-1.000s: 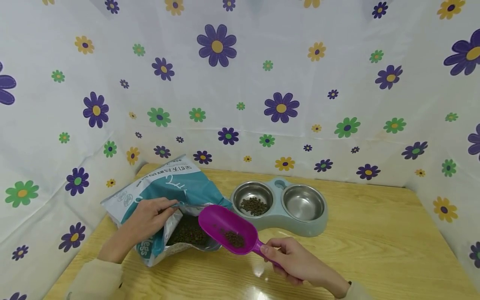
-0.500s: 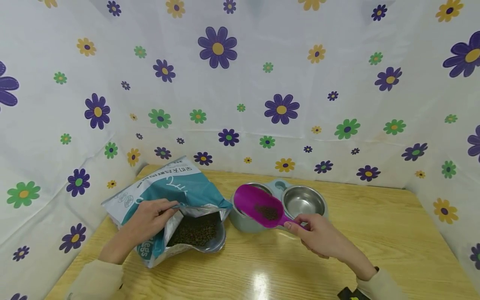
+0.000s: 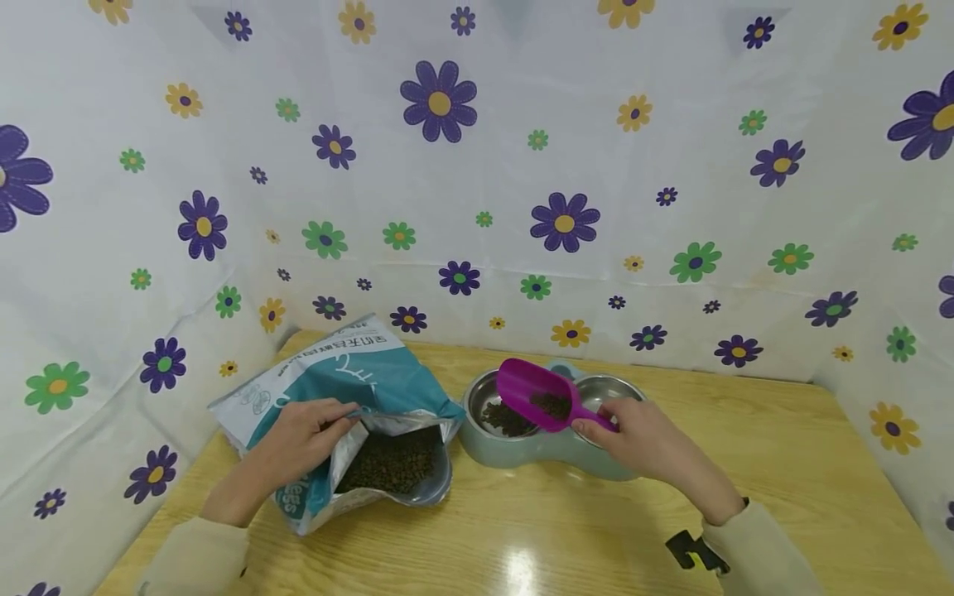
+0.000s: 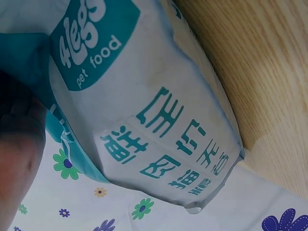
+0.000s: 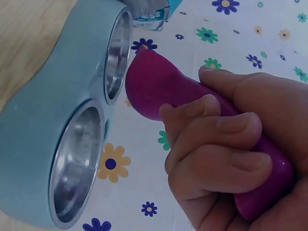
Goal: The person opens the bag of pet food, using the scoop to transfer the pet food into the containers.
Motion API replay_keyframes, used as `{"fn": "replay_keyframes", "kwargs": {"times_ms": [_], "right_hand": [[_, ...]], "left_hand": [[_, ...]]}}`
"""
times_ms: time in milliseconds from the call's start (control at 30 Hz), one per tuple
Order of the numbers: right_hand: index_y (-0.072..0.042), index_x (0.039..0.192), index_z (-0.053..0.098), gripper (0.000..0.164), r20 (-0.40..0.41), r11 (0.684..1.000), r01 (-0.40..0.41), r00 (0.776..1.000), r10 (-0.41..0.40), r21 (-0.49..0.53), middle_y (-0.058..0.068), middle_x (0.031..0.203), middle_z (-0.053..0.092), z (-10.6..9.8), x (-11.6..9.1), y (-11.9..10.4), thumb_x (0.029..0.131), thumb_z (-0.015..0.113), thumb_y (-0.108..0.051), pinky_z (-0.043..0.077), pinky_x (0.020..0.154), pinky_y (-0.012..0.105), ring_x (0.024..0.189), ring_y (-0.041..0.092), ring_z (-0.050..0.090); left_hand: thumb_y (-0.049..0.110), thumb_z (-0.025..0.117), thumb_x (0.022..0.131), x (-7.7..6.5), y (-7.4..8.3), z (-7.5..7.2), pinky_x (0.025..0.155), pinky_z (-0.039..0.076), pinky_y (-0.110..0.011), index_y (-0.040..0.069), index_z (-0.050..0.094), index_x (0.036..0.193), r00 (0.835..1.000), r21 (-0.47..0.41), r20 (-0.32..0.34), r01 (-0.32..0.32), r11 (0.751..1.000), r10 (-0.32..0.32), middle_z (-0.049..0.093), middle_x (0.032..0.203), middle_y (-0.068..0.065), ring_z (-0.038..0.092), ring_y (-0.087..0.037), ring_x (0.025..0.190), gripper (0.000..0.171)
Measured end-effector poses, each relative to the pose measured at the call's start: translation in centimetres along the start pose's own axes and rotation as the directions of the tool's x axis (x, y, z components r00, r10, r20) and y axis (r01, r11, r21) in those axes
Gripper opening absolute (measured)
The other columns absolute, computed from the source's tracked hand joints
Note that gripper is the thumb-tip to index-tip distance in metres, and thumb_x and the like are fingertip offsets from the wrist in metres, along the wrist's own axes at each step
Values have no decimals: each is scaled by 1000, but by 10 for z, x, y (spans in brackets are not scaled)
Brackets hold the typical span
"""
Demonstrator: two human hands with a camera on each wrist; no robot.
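My right hand (image 3: 641, 434) grips the handle of a magenta scoop (image 3: 522, 382) with brown kibble (image 3: 551, 404) in it. The scoop is held over a pale blue double pet feeder (image 3: 540, 449), overlapping both steel bowls. In the left bowl (image 3: 480, 401) lies a small pile of kibble; the right bowl (image 5: 79, 163) shows bare metal in the right wrist view. My left hand (image 3: 301, 434) pinches the upper edge of a teal and white pet food bag (image 3: 387, 364), keeping its mouth apart. Kibble (image 3: 391, 463) shows inside the bag, which lies on its side.
A wooden table (image 3: 477, 538) bears the bag at left and the feeder at centre back. White flowered cloth (image 3: 492, 165) surrounds it at the back and sides. A black strap (image 3: 696, 552) hangs at the right sleeve.
My right hand has carried the loaded scoop from the bag's mouth rightward and away from me, over the feeder. My left hand stays at the bag's edge.
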State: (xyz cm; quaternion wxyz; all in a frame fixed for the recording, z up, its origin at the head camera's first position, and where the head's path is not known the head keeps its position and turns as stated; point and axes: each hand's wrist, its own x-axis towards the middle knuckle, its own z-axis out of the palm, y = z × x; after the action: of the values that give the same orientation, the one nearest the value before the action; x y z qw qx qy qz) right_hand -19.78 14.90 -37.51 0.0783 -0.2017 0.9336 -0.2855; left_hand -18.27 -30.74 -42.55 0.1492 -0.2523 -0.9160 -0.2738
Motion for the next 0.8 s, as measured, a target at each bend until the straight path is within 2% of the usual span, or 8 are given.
{"fn": "replay_keyframes", "kwargs": {"times_ms": [167,400,600,800], "right_hand": [[-14,69,52,42,8,998,-13,1000,14,-57,-6,60,40,-2,7,-2,102,62,-38,31,53,23,55,9,34],[-13,70,50,41,3,992,7,1000,-7,-130,-5,61,37,-7,13,-8,101,64,-36,29,54,25,56,10,31],[-13,72,53,37,-27,976,-9,1000,3,-216,-3,61,41,-3,15,-10,100,67,-33,31,53,24,55,10,37],[-13,75,55,34,-76,953,13,996,-38,-302,-2,63,46,1,16,-17,97,71,-33,32,53,24,56,11,42]], "left_hand": [[4,64,99,-2,0,1,52,40,-20,5,78,115,1000,-21,0,7,1000,-7,68,82,7,41,7,58,21],[4,63,100,-1,-1,0,52,40,-20,3,77,117,1000,-17,-7,5,1000,-5,73,88,2,44,7,59,22],[4,63,100,-1,-2,1,52,39,-20,3,77,116,1000,-12,-6,9,1000,-9,73,88,3,43,7,58,22],[3,64,99,-2,-2,2,51,38,-20,4,78,115,1000,-18,-7,7,1000,-7,69,82,7,40,7,57,21]]}}
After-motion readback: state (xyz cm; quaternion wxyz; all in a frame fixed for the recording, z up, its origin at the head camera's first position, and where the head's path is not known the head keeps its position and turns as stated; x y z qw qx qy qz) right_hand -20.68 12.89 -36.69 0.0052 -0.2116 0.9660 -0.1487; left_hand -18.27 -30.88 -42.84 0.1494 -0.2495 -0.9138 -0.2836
